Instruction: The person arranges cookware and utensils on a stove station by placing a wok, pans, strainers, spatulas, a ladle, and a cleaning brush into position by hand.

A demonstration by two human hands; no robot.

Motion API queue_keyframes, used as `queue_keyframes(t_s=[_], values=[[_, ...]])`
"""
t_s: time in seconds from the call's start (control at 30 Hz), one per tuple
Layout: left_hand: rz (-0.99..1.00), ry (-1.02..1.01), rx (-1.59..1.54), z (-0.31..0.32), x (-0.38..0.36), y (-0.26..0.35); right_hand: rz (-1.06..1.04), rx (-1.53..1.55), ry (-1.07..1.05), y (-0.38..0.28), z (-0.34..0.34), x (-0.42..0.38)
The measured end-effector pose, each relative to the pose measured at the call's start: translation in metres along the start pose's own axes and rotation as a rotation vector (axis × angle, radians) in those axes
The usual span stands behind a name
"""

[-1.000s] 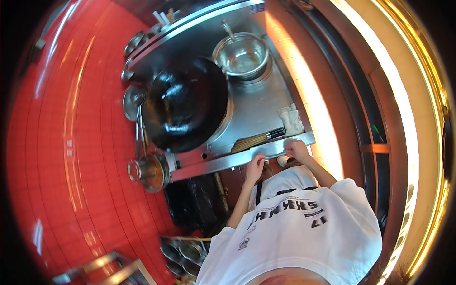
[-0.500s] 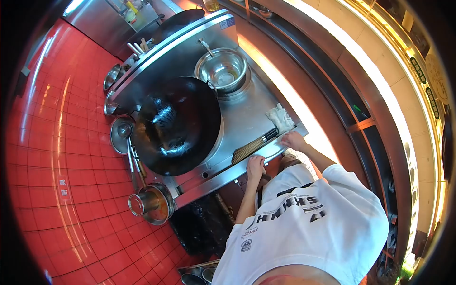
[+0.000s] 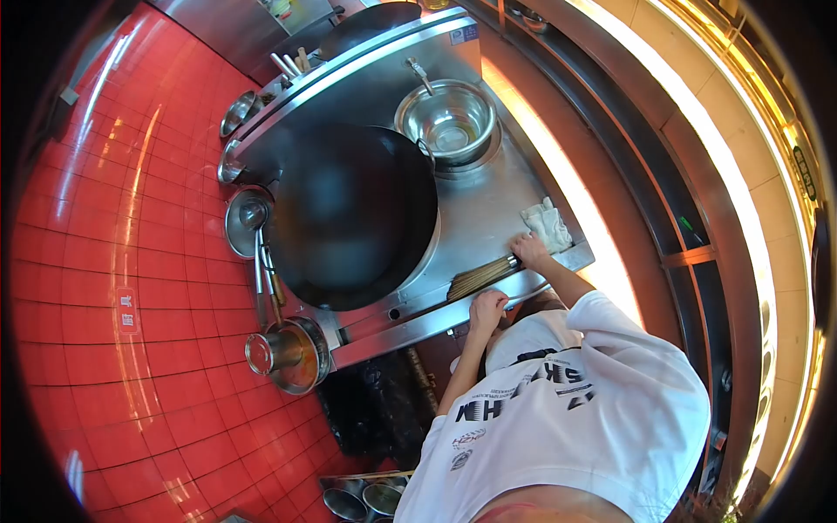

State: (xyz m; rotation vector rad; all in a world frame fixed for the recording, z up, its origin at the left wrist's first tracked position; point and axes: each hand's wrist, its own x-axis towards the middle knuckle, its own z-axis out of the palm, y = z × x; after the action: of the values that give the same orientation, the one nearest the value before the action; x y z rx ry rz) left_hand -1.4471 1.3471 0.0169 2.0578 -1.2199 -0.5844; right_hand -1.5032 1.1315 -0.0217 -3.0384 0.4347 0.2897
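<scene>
My right hand [image 3: 530, 250] reaches over the front of the steel stove top, its fingers closed round the dark handle end of a bamboo wok brush [image 3: 479, 278]. The brush lies along the front edge, bristles pointing left. Just beyond that hand is a crumpled white cloth [image 3: 547, 225]. My left hand [image 3: 488, 309] is curled at the stove's front rim, left of my right hand; whether anything is inside its fingers is hidden. A large black wok [image 3: 349, 218] sits on the stove, its inside blurred.
Behind the wok a steel bowl [image 3: 446, 122] stands under a tap [image 3: 420, 74]. Ladles and a strainer [image 3: 244, 222] hang over the left side. A steel pot [image 3: 261, 355] rests on a bowl of reddish liquid [image 3: 305, 357]. Red tiles [image 3: 174, 305] cover the left; black bags [image 3: 370, 405] lie below.
My right hand has moved from the stove's front rim up onto the brush handle. The left hand stays by the rim, now more curled. The whole view has shifted slightly.
</scene>
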Motion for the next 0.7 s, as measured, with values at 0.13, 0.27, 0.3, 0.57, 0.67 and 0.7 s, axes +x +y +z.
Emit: queue_keyframes(t_s=[0.13, 0.27, 0.3, 0.57, 0.67, 0.7], values=[[-0.011, -0.076, 0.042, 0.002, 0.008, -0.009, 0.004, -0.008, 0.106, 0.01, 0.014, 0.005], [-0.064, -0.194, 0.112, -0.004, 0.019, -0.001, -0.21, 0.0, 0.082, 0.029, -0.029, -0.007], [-0.077, -0.215, 0.129, -0.004, 0.019, -0.002, -0.255, -0.002, 0.044, 0.034, -0.037, -0.009], [-0.091, -0.233, 0.085, -0.008, 0.022, 0.001, -0.034, 0.001, 0.033, 0.098, -0.059, -0.061], [-0.069, -0.211, 0.082, -0.01, 0.02, 0.002, 0.11, -0.009, 0.037, 0.12, -0.053, -0.083], [-0.057, -0.199, 0.082, -0.01, 0.02, 0.002, 0.097, -0.015, 0.031, 0.125, -0.049, -0.085]])
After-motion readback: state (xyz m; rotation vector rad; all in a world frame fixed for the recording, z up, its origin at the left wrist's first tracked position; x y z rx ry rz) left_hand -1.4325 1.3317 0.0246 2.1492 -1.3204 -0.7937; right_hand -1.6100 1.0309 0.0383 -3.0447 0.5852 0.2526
